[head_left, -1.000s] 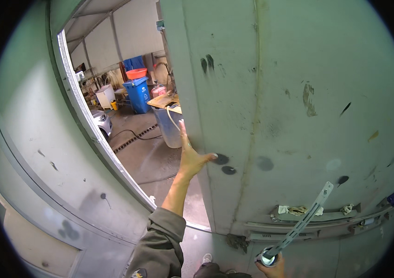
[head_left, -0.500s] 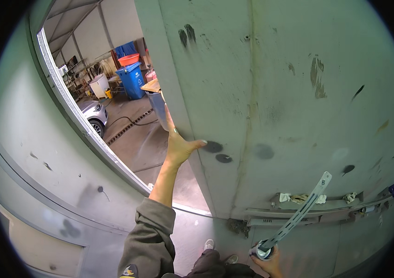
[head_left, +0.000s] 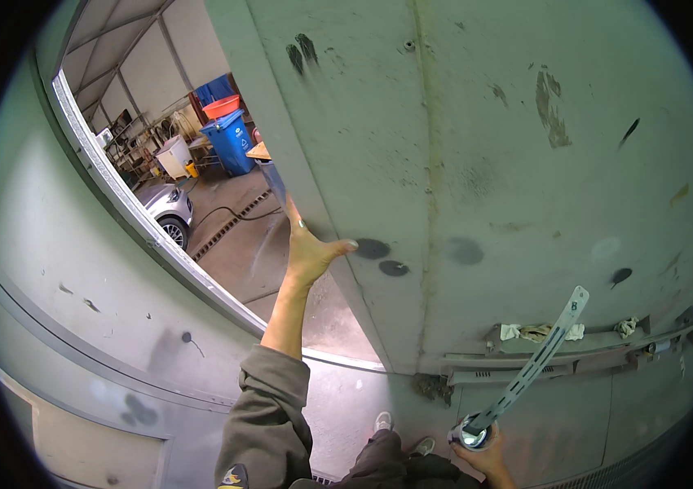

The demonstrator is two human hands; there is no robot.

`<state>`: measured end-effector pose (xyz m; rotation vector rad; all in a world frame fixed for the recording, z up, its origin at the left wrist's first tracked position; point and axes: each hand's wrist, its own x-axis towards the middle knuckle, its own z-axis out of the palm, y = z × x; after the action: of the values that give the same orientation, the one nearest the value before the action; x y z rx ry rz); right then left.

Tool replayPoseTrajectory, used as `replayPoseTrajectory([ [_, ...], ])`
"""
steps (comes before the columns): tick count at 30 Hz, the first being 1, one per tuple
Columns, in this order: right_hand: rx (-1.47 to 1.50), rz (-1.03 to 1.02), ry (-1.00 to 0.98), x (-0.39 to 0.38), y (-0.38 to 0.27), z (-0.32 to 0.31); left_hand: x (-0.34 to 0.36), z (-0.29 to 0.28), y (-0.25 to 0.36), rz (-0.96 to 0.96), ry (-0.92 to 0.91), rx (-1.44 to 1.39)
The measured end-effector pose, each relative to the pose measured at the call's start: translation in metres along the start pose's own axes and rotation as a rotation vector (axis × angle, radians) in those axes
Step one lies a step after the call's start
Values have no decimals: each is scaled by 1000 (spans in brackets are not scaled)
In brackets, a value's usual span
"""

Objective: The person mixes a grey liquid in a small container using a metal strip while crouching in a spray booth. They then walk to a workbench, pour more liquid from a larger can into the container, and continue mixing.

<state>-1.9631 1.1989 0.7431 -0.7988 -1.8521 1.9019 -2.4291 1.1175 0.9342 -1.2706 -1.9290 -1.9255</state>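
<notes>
The hands are standing well apart. The left hand point(head_left: 311, 254) is resting at the straight upright edge of a pale green panel point(head_left: 355, 155). Its thumb is lying toward the flat face, just beside a dark, round smudge point(head_left: 372, 248), while its forefinger is pointing upward along the edge. The other fingers are not clearly showing, so whether this hand is gripping the edge cannot be told.

The right hand point(head_left: 489, 458) is clasping a round cup point(head_left: 456, 442) low above the smooth grey floor point(head_left: 346, 403). Glossy, pale contents are showing inside. A long, flat, slotted strip point(head_left: 527, 363) with a rounded upper end is leaning out of the cup, tilting up and to the right.

The panel is bearing a stained, brownish vertical seam point(head_left: 428, 204) and scattered rough scuffs. Crumpled cloths point(head_left: 536, 332) are lying on a narrow ledge point(head_left: 599, 341) at its lower right. Through the opening on the left, a blue bin point(head_left: 230, 145) is carrying a red basin point(head_left: 221, 107), and a silver car point(head_left: 161, 200) is standing nearby.
</notes>
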Motion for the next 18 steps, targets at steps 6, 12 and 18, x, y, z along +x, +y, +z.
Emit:
replayPoseTrajectory([
  [6, -24, -80, -1, 1, 18, -1, 2, -10, 12, -70, -41, 353],
  [12, -17, -79, -10, 1, 25, -2, 3, -12, 15, -19, -37, 622],
  [18, -35, -71, 7, 1, 24, -5, 7, -15, 19, 106, -46, 869],
])
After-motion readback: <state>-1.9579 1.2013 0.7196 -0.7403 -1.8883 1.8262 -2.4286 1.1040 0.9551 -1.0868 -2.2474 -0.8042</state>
